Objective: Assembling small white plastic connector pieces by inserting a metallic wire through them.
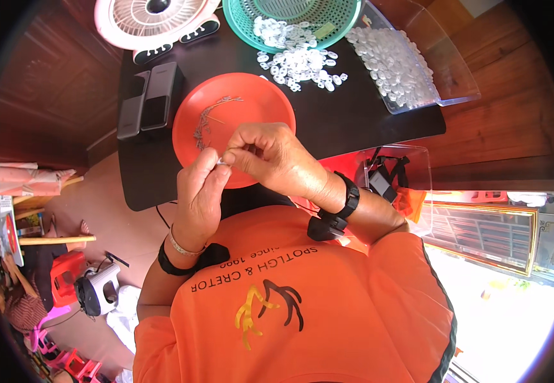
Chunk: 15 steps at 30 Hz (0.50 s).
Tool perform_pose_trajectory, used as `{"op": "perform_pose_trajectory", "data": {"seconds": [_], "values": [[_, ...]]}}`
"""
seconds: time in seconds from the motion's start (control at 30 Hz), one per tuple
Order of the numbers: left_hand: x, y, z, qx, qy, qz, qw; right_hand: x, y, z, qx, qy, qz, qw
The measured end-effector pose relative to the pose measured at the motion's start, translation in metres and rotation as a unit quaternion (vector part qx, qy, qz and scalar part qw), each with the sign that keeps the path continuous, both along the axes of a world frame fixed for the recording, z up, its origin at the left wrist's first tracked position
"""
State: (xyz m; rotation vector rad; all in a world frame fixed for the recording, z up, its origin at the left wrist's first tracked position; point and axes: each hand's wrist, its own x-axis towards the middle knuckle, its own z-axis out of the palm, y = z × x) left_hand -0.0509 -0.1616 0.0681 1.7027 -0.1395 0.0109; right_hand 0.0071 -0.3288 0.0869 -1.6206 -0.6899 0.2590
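Over the near rim of an orange-red plastic bowl (261, 96), both my hands meet at the fingertips. My left hand (199, 195) is closed, pinching a small white plastic piece (220, 161) between thumb and finger. Against that piece, the thumb and forefinger of my right hand (277, 158) are pressed together; whatever they grip is too small to make out. Thin grey metal pins (203, 124) lie in a curved line inside the bowl. Beyond it, a heap of small white oval plastic pieces (302, 67) is spread on the dark table (353, 121).
A green perforated basket (242, 29) holds more white pieces. At the right, a clear bin (446, 99) contains many translucent pieces. Two grey phone-like devices (159, 96) and a pink-white fan (155, 25) stand left. Another person (24, 306) is at far left.
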Motion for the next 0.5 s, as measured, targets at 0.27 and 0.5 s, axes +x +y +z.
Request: {"op": "perform_pose_trajectory", "data": {"seconds": [0.27,0.5], "values": [[0.001,-0.002,0.006,-0.016,0.029,-0.014,0.999,0.012,-0.019,0.003,-0.053,-0.012,0.016,0.998],[-0.001,0.005,0.010,-0.111,0.114,-0.006,0.987,0.098,-0.104,-0.005,-0.269,-0.233,-0.317,0.879]]}}
